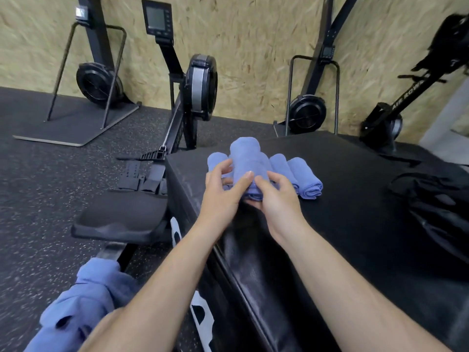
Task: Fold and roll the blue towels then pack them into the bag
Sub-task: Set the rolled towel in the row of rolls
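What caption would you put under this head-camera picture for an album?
Left grip and right grip hold a rolled blue towel by other rolls on a black box, bag nearby.

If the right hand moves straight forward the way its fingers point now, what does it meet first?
The right hand grips a rolled towel; beyond it, probably the towel row lying on the black box, though depth is unclear.
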